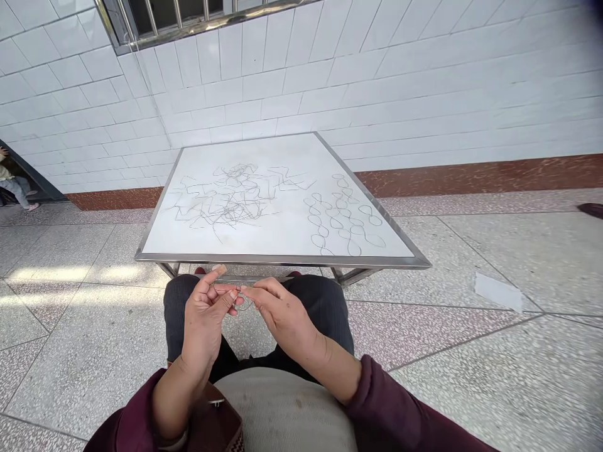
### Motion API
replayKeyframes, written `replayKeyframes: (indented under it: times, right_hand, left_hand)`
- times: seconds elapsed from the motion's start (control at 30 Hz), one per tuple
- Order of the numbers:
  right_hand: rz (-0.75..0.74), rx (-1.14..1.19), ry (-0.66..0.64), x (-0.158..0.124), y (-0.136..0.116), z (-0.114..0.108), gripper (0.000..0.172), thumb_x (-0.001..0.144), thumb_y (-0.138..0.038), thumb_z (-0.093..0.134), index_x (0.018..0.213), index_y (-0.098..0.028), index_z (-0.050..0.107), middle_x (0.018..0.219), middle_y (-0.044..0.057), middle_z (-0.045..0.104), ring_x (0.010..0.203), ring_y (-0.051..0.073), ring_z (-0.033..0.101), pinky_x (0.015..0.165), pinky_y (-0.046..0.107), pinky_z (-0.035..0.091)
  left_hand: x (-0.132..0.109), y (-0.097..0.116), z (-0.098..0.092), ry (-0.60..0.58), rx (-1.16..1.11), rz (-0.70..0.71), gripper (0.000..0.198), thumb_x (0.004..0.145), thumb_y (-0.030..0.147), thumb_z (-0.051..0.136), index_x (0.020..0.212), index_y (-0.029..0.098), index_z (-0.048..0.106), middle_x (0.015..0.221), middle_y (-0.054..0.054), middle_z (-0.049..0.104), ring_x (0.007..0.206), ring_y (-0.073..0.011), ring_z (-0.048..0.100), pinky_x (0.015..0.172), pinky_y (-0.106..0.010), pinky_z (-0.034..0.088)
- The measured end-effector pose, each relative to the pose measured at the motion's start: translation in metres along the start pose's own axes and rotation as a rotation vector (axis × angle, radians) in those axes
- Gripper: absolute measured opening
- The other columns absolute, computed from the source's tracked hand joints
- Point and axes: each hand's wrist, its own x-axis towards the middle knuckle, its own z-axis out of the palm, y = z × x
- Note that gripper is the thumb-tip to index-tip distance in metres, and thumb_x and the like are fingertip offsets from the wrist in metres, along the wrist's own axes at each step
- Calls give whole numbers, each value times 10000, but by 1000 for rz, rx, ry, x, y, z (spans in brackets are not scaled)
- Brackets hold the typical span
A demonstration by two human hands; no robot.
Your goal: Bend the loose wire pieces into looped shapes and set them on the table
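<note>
My left hand (207, 314) pinches a thin wire (244, 306) between thumb and fingers above my lap. A bandage-like wrap covers one raised fingertip of that hand. From the other side my right hand (281, 311) closes thumb and fingertips on the same wire, close to the left fingertips. Part of the wire curves into a small loop below the fingers; the rest is hidden by them. On the white table ahead, a loose pile of bent wires (230, 204) spreads over the left half. Several wires twisted into looped, figure-eight shapes (336, 216) lie at the right.
The low white table (282, 245) has a metal rim and stands before my knees, near a white tiled wall (264, 81) with a barred window (188, 16). A pale strip (498, 292) lies on the floor at right. Part of a person (16, 182) shows at far left.
</note>
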Motion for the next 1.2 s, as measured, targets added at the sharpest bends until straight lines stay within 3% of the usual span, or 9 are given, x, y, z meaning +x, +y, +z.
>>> replayKeyframes:
  times: [0.4, 0.63, 0.7, 0.77, 0.87, 0.93, 1.07, 1.2]
  right_hand:
    - [21, -13, -20, -1, 3, 2, 338, 919, -38, 427, 1092, -220, 653, 864, 34, 592, 691, 138, 573, 562, 230, 486]
    - [82, 40, -46, 0, 1, 1, 289, 973, -140, 427, 1060, -261, 675, 864, 41, 618, 753, 167, 602, 634, 277, 523]
    - [158, 163, -46, 0, 0, 3, 236, 981, -194, 451, 1032, -255, 673, 878, 47, 628, 775, 174, 614, 672, 300, 540]
    - [332, 378, -54, 1, -3, 5, 181, 991, -277, 472, 1031, -240, 644, 871, 43, 624, 730, 161, 614, 650, 302, 546]
    - [641, 800, -102, 3, -8, 6, 267, 1008, -429, 433, 1020, -215, 593, 873, 43, 616, 684, 143, 601, 564, 271, 522]
    - [756, 1024, -151, 3, -10, 7, 330, 997, -492, 442, 971, -199, 593, 907, 54, 620, 732, 142, 606, 577, 259, 513]
    - [829, 1167, -186, 5, -13, 7, 342, 922, -521, 587, 870, -184, 608, 844, 26, 605, 704, 116, 573, 604, 238, 485]
    - [858, 1169, -156, 5, -14, 9, 307, 882, -495, 649, 854, -194, 591, 760, -6, 580, 644, 105, 525, 589, 232, 456]
  left_hand:
    - [-2, -1, -2, 1, 11, -29, 422, 721, 243, 813, 1118, 190, 679, 810, -25, 752, 681, -126, 684, 598, -226, 521]
    - [-3, -4, -1, 1, 13, -26, 415, 712, 250, 819, 1100, 185, 685, 781, -18, 741, 679, -131, 677, 598, -233, 521]
    - [-2, -3, -1, 19, 16, -15, 408, 711, 258, 817, 1087, 177, 680, 738, -8, 728, 651, -127, 662, 565, -223, 500]
    - [-1, -3, -1, 43, 15, -10, 412, 713, 264, 816, 1088, 176, 669, 730, -4, 723, 648, -127, 662, 549, -213, 482]
    - [0, -2, -3, 95, 25, -9, 431, 717, 275, 816, 1105, 178, 654, 730, -4, 724, 660, -126, 670, 546, -202, 467]
    - [0, -2, -3, 126, 27, 10, 428, 719, 280, 816, 1101, 176, 655, 721, -1, 720, 658, -121, 668, 571, -208, 478]
    - [-1, -3, -3, 101, -18, 24, 439, 719, 281, 816, 1111, 179, 648, 724, 11, 710, 661, -124, 673, 671, -272, 548]
    - [-1, -3, -1, 69, -63, -11, 439, 706, 262, 821, 1100, 175, 647, 728, 9, 707, 647, -135, 677, 650, -283, 559]
